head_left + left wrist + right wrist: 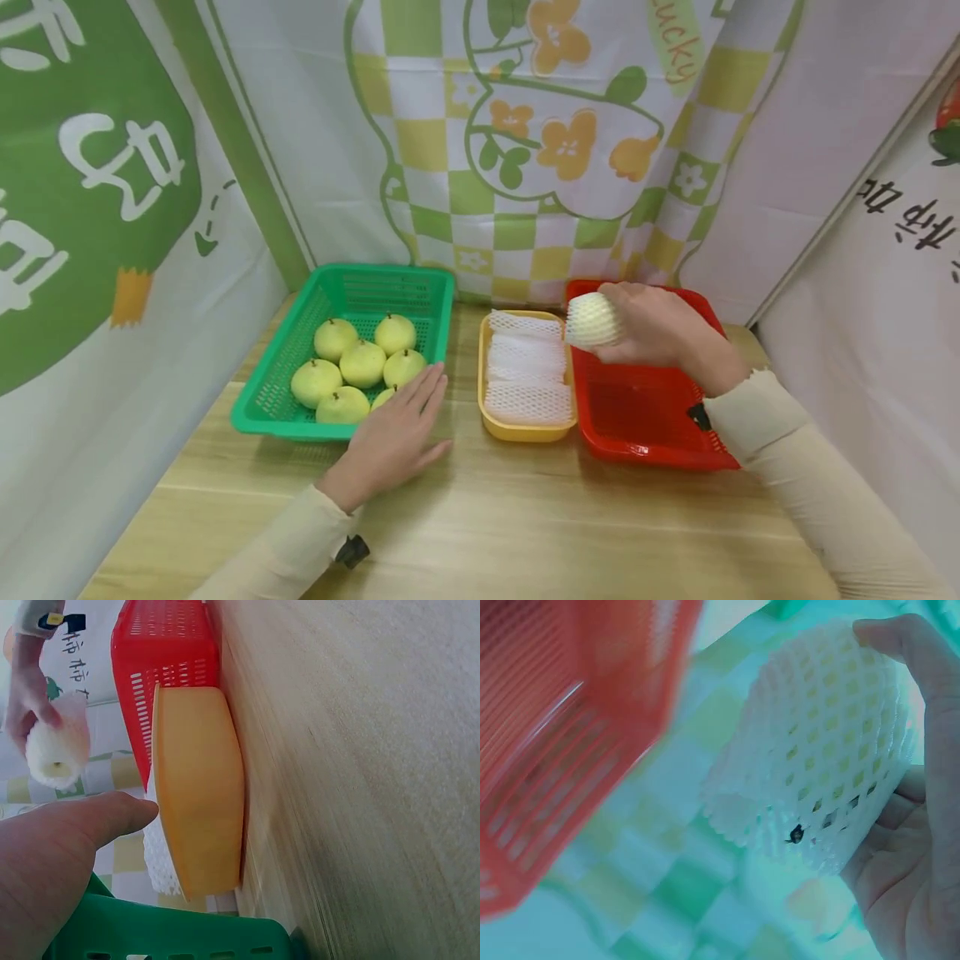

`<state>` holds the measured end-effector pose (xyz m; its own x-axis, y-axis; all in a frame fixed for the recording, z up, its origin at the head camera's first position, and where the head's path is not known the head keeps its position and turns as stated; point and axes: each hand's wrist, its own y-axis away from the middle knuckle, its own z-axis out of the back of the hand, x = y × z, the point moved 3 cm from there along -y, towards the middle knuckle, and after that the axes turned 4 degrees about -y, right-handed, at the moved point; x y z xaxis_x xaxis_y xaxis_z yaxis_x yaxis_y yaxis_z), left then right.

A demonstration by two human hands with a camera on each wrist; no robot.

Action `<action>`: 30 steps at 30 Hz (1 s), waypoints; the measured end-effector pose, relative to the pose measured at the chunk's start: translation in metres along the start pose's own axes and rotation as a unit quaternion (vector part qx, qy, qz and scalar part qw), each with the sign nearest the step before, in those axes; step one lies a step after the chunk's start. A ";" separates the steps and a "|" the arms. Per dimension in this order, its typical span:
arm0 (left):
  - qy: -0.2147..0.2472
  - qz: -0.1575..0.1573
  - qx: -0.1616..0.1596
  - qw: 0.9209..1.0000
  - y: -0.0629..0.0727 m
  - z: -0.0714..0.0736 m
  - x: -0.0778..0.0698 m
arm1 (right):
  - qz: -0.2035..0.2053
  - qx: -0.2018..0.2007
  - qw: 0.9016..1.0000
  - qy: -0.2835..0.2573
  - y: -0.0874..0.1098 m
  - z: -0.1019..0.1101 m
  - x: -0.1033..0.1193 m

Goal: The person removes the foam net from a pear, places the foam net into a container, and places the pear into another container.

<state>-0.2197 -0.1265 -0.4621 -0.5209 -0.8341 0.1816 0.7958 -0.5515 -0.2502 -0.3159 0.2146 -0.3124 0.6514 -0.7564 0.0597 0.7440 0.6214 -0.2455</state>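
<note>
In the head view my right hand (pixel 652 325) grips a pear (pixel 591 321) wrapped in a white foam net, held above the red basket (pixel 637 450). The right wrist view shows the thumb and fingers around the foam net (pixel 810 742), its open mesh end extending past the fruit. My left hand (pixel 393 437), fingers straight and holding nothing, lies over the near right corner of the green basket (pixel 300 429). Several bare yellow-green pears (pixel 363 364) sit in that basket; the hand partly hides one of them.
A small yellow container (pixel 525 433) between the two baskets holds stacked white foam nets (pixel 528 358). All three stand on a wooden table (pixel 510 517). A checked, flower-printed curtain (pixel 510 225) hangs behind, with printed sheets at both sides.
</note>
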 end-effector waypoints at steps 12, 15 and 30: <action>-0.008 -0.003 0.000 1.000 -0.001 0.000 0.001 | 0.101 0.020 0.995 0.010 0.037 -0.034 0.108; -0.012 -0.005 -0.003 1.000 -0.001 0.000 0.000 | 0.116 0.032 0.993 0.005 0.046 -0.052 0.123; 0.018 -0.008 -0.012 1.000 0.000 0.004 0.001 | 0.091 0.088 0.991 -0.041 0.069 -0.131 0.128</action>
<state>-0.2195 -0.1272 -0.4584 -0.5444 -0.8250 0.1517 0.7800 -0.5644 -0.2704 -0.2008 0.1342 -0.4489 0.7816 -0.6138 0.1111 0.6229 0.7774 -0.0872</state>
